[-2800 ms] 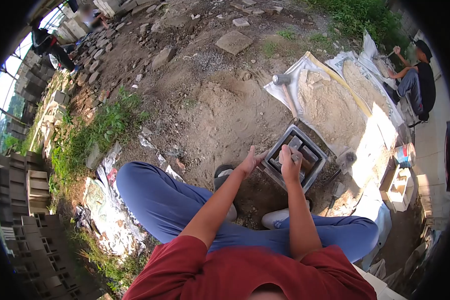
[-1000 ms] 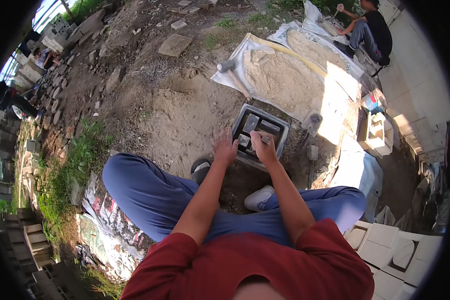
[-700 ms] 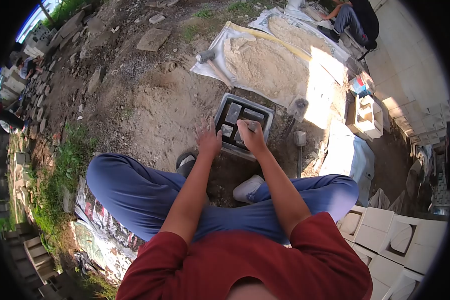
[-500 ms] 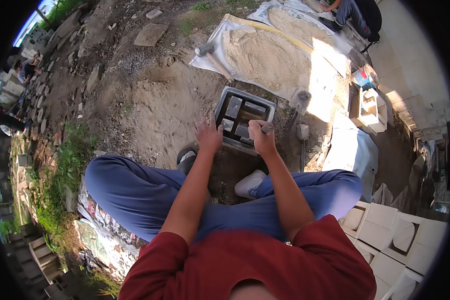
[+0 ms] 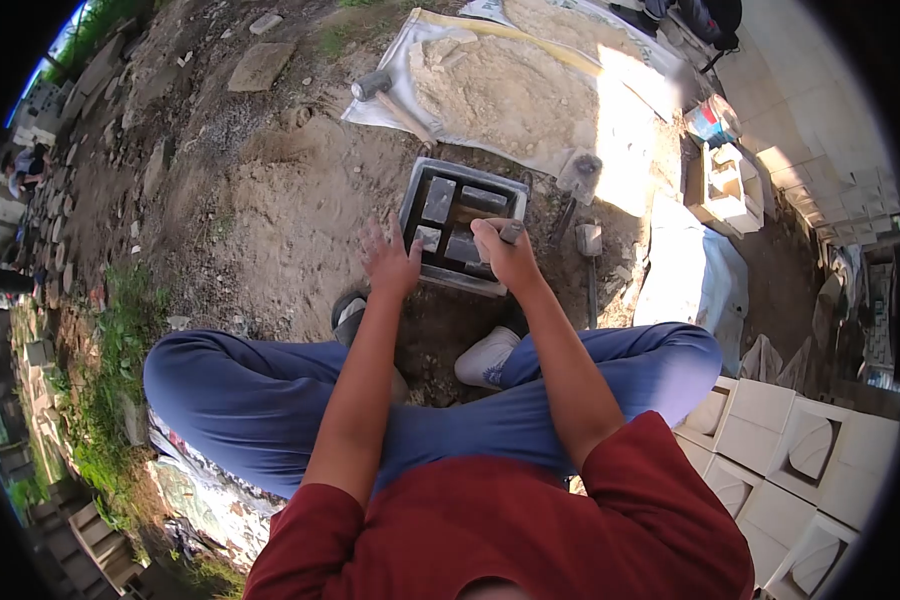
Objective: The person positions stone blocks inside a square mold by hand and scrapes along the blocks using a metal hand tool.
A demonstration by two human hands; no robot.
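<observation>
A square grey mould [image 5: 405, 205] lies on the dirt in front of me, with several dark rectangular blocks [image 5: 438, 200] set inside its frame. My left hand [image 5: 390, 262] is at the mould's left side, palm down and fingers spread, holding nothing. Over the right part of the mould, my right hand [image 5: 507, 258] is closed around a short-handled tool [image 5: 512, 232]. Only the end of its handle shows clearly; its working end is hidden or too indistinct to name.
Beyond the mould lie a mallet [image 5: 372, 86] and a sheet with pale sand [image 5: 510, 90]. To the right are a trowel [image 5: 580, 178], a small block on a rod [image 5: 588, 240], a bucket [image 5: 712, 120] and hollow blocks [image 5: 735, 190]. Other people [image 5: 710, 18] are farther off.
The whole view has shifted slightly, so the mould and sand appear farther left and higher. My left hand stays spread beside the mould; my right hand still grips the tool over it.
</observation>
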